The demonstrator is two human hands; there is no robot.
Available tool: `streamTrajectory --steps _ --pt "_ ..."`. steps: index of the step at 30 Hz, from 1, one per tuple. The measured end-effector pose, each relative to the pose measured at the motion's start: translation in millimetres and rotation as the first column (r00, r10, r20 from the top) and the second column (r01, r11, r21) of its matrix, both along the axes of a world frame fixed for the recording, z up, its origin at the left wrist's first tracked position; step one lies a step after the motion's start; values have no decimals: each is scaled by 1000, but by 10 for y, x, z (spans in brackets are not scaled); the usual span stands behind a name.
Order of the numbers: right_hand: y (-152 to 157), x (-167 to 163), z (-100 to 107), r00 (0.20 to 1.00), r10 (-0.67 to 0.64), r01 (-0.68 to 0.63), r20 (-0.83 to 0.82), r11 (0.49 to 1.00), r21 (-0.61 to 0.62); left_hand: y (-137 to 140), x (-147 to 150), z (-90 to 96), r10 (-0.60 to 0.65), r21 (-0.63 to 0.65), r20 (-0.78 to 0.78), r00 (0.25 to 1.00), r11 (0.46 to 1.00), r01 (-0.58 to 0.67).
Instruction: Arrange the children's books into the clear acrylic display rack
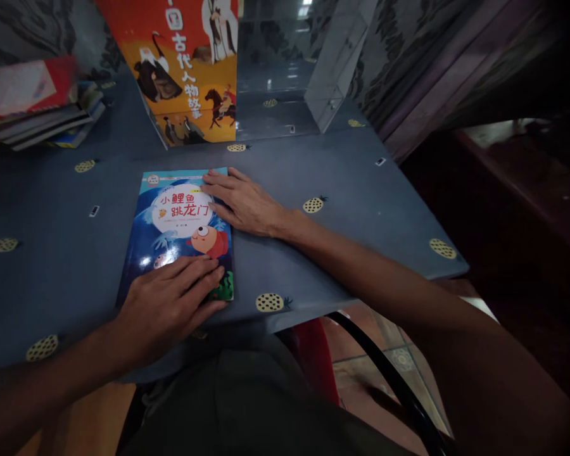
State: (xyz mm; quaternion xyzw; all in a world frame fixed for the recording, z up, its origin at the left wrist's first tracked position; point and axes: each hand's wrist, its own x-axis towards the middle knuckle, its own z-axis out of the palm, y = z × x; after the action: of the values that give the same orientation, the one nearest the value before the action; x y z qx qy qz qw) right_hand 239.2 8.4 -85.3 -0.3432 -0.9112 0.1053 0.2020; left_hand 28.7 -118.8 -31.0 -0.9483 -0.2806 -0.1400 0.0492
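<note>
A closed blue children's book (145,202) with an orange cartoon fish on its cover lies flat near the front edge of the table. Across its lower part rests my left hand (171,294), palm down with fingers stretched out. My right hand (247,201) lies flat at the book's upper right, its fingertips over the cover and its palm on the tablecloth. Neither hand grips anything. The book's lower left corner is hidden under my left hand.
A blue tablecloth (361,209) with pineapple prints covers the table. Behind the book, an orange book (185,82) stands upright in a clear acrylic rack (335,76). Stacked books (38,104) lie at the far left. A chair's black armrest (384,367) curves below the table edge.
</note>
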Motion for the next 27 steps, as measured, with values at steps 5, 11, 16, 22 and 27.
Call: streamTrajectory --steps 5,11,16,22,27 --pt "1 -16 -2 1000 -4 4 18 1000 1 60 -115 -43 -41 -149 71 997 988 52" --pt "-268 -12 20 999 35 -35 16 999 1 96 -217 -104 -22 -250 132 991 967 54" --pt "-690 58 122 995 79 -70 63 990 -125 143 -307 -16 -30 -367 248 968 922 123" --pt "-881 98 269 991 97 -66 88 950 -305 370 -597 -152 401 -212 181 898 908 -362" --pt "-848 146 320 986 154 -119 65 920 -374 477 -735 -385 610 -342 151 778 770 -538"
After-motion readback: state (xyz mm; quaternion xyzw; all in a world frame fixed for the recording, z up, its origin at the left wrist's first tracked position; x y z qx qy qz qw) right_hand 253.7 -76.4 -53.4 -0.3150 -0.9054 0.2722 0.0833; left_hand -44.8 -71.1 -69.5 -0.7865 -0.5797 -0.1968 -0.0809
